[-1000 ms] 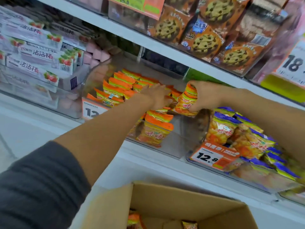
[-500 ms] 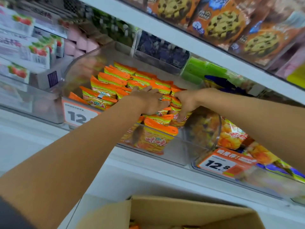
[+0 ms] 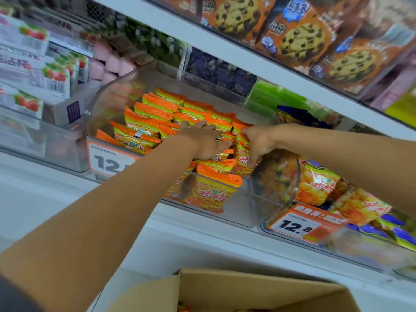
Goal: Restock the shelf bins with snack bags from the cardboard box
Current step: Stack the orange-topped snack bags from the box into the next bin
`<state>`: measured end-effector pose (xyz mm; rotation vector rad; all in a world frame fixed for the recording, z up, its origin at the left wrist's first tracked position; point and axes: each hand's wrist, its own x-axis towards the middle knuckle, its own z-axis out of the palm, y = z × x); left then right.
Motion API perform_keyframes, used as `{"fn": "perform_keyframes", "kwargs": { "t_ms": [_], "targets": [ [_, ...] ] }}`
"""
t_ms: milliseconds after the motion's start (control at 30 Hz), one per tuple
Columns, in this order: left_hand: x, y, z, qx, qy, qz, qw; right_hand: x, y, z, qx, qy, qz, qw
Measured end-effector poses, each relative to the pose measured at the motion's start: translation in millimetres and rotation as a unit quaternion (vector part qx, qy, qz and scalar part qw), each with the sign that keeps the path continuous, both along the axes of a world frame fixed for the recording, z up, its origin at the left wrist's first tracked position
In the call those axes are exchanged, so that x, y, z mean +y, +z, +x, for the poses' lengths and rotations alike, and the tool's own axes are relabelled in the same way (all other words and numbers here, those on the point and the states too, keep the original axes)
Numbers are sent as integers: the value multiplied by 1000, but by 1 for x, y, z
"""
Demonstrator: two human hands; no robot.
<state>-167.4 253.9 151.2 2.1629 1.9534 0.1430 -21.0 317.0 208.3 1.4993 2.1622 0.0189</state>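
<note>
A clear plastic shelf bin point(image 3: 105, 95) holds several rows of orange snack bags point(image 3: 148, 113). My left hand point(image 3: 202, 140) lies flat on the middle bags with its fingers spread, pressing them back. My right hand point(image 3: 258, 140) reaches down into the right side of the same bin. Its fingers curl round an upright orange snack bag point(image 3: 243, 161). Another orange bag point(image 3: 213, 190) leans against the bin's front wall. The open cardboard box point(image 3: 247, 291) sits below at the bottom edge, its contents almost hidden.
To the right, a second clear bin point(image 3: 371, 251) holds purple-topped snack bags point(image 3: 315, 188) behind a 12.8 price tag point(image 3: 297, 224). White strawberry boxes point(image 3: 33, 70) fill the left bin. Cookie bags point(image 3: 299, 34) hang over the shelf above.
My right hand has brought its orange bag from above the bin's right edge down into the bin. My left hand stays on the bags. The camera has tilted upward.
</note>
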Motion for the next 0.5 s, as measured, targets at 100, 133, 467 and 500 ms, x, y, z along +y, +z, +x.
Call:
{"fn": "perform_keyframes", "kwargs": {
  "t_ms": [100,133,467,500],
  "targets": [
    [-1,1,0,0,0,0,1000,-6,-1,1,61,-39,-6,997],
    [-2,1,0,-2,0,-1,1000,-7,0,2,91,-57,-19,994],
    [0,-1,0,-21,-6,8,1000,-22,8,9,189,-92,-22,977],
    [-1,0,0,-26,-5,16,1000,-24,11,9,204,-99,-40,973]
  ]
}}
